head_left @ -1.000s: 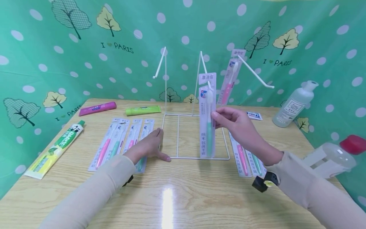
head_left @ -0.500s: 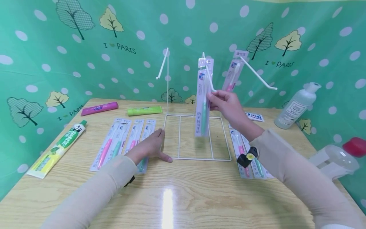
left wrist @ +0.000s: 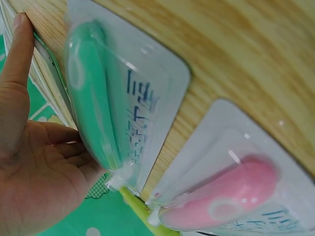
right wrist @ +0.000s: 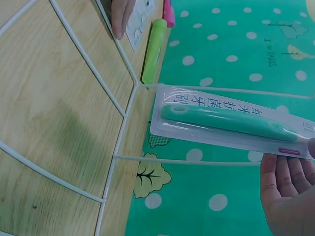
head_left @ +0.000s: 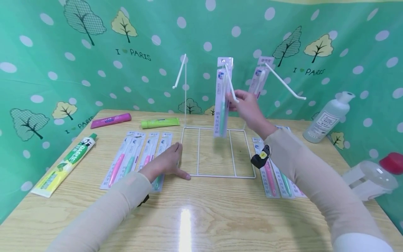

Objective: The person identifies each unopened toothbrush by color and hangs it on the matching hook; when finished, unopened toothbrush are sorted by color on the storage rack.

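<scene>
My right hand (head_left: 250, 108) pinches the edge of a packaged toothbrush (head_left: 220, 101) with a green handle. The pack hangs upright, its top on the middle hook (head_left: 232, 84) of a white wire rack (head_left: 220, 176). In the right wrist view, fingers (right wrist: 290, 177) lie along the blister pack (right wrist: 226, 120). My left hand (head_left: 167, 159) rests at the rack's left side, thumb stretched out by the base wire. The left wrist view shows that hand (left wrist: 44, 172) beside a green toothbrush pack (left wrist: 123, 93). A pink toothbrush pack (head_left: 260, 75) hangs on the right hook.
Toothbrush packs (head_left: 121, 157) lie left of the rack, and others (head_left: 269, 175) lie right. Toothpaste tubes stand out: yellow-green (head_left: 64, 166), magenta (head_left: 111, 120) and lime (head_left: 160, 123). A pump-less bottle (head_left: 329, 117) and a red-capped bottle (head_left: 369, 178) are at right. The left hook (head_left: 179, 71) bears nothing.
My right hand has moved up and away from me, sliding the green toothbrush pack back along the middle hook toward the rack's upright. My left hand stays in place.
</scene>
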The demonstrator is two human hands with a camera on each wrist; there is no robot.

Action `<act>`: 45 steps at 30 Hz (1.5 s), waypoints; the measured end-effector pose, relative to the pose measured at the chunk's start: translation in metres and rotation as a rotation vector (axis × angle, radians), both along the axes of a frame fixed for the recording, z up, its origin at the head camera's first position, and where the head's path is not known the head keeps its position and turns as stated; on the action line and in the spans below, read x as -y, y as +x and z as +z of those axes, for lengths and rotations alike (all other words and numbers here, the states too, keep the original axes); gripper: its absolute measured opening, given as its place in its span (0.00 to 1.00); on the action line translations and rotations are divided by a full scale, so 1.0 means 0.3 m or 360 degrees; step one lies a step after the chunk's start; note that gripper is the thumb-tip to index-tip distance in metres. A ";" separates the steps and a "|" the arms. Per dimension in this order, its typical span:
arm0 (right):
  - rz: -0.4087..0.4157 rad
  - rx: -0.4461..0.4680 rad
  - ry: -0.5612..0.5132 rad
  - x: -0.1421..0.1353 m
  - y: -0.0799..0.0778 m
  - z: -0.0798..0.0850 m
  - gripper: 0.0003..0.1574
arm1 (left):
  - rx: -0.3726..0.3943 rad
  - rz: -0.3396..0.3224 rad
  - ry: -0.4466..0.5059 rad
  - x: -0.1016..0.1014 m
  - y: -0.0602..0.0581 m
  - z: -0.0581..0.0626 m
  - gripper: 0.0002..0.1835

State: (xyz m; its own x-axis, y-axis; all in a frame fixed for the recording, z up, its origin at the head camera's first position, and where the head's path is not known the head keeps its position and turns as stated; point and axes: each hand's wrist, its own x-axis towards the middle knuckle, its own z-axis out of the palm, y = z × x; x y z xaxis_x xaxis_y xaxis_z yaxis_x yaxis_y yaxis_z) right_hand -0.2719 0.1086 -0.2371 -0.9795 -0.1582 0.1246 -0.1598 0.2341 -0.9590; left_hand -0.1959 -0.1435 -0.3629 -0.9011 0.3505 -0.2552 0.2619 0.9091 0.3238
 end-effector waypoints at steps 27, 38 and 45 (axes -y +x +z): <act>-0.0095 -0.0041 -0.0057 0.044 -0.084 -0.009 0.21 | 0.0001 0.0003 -0.0013 -0.003 0.003 -0.001 0.71; -0.0106 -0.0038 -0.0002 0.056 -0.102 -0.012 0.20 | -0.0008 0.0007 -0.0022 0.002 0.001 -0.004 0.71; -0.0118 -0.0147 0.0296 0.035 -0.105 -0.021 0.25 | -0.0003 0.0012 -0.0002 0.003 0.004 0.002 0.70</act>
State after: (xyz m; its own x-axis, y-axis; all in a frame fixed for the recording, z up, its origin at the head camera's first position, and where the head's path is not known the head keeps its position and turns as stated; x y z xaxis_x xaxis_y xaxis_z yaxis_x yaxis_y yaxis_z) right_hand -0.3035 0.0980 -0.2433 -0.9751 -0.1149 0.1899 -0.2209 0.4202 -0.8801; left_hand -0.1947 -0.1445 -0.3622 -0.9042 0.3433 -0.2541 0.2556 0.9116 0.3219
